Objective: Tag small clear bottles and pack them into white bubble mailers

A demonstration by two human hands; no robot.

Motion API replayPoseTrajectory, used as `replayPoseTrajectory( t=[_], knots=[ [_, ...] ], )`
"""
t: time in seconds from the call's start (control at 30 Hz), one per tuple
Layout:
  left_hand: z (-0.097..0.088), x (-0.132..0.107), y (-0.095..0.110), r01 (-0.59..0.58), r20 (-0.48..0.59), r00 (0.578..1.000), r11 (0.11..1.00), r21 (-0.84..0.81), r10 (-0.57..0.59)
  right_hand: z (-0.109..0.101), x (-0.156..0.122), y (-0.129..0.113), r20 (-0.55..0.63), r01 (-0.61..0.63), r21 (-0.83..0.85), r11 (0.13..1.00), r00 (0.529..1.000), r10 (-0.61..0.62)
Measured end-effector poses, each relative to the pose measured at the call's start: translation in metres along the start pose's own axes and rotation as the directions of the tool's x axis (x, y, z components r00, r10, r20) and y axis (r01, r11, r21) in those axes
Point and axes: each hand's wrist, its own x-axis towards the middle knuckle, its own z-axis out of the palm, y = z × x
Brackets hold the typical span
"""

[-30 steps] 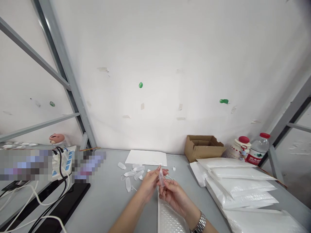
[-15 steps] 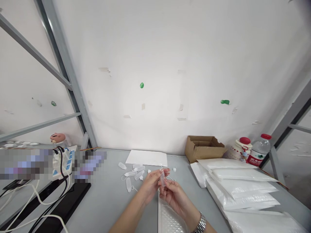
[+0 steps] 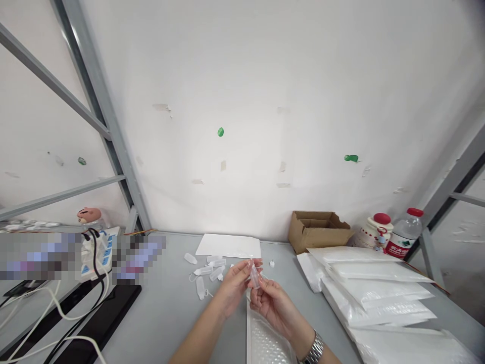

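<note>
A small translucent squeeze bottle (image 3: 254,278) is pinched between my two hands above the desk. The fingers of my left hand (image 3: 238,283) close on its upper end, near the narrow tip. My right hand (image 3: 271,299), with a metal watch on the wrist, grips the lower end between thumb and fingers. Left of my hands lie several similar bottles (image 3: 200,288), some with white caps on thin loops. One loose white cap (image 3: 272,264) sits to the right. Under my right forearm is a bubble mailer (image 3: 261,338). My fingers partly hide the held bottle.
A white sheet (image 3: 228,246) lies by the wall. At right are a cardboard box (image 3: 319,233), stacked white mailers (image 3: 379,293), a red-topped jar (image 3: 375,232) and a water bottle (image 3: 404,235). On the left, cables run over a power strip (image 3: 108,253) and a dark flat object (image 3: 102,323).
Both hands keep hold of the bottle and have shifted only slightly. The bottle's lower end has tilted a little to the right.
</note>
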Motion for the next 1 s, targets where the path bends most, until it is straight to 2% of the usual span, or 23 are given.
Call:
replayPoseTrajectory(
  t=[0.1,0.3,0.43,0.57,0.8,0.9,1.0],
  knots=[
    [0.0,0.001,0.0,0.003,-0.052,0.999,1.0,-0.003,-0.004,-0.002,0.0,0.0,-0.035,-0.001,-0.028,1.0,0.999,0.0],
    [0.0,0.002,-0.002,-0.011,-0.084,0.996,1.0,0.017,0.012,-0.002,-0.001,-0.002,-0.058,0.016,-0.104,0.994,0.998,-0.022],
    [-0.004,0.007,-0.008,-0.029,-0.077,0.996,0.996,0.09,0.036,-0.004,0.001,-0.001,-0.095,0.033,-0.098,0.995,0.995,-0.043],
    [-0.008,0.01,-0.011,-0.031,-0.103,0.993,0.97,0.239,0.058,-0.008,0.003,0.001,-0.143,-0.003,-0.084,0.996,0.99,-0.009],
    [-0.008,0.006,-0.004,-0.011,-0.008,1.0,0.961,0.278,0.013,-0.011,0.002,0.002,-0.13,-0.015,-0.082,0.997,0.992,0.004],
    [-0.006,0.005,-0.003,-0.012,-0.007,1.0,0.958,0.288,0.015,-0.009,0.002,0.0,-0.139,-0.014,-0.14,0.99,0.99,-0.006],
    [-0.006,0.008,-0.008,-0.002,-0.046,0.999,0.972,0.236,0.014,-0.009,0.005,-0.003,-0.212,0.034,-0.293,0.955,0.972,-0.099]
  ],
)
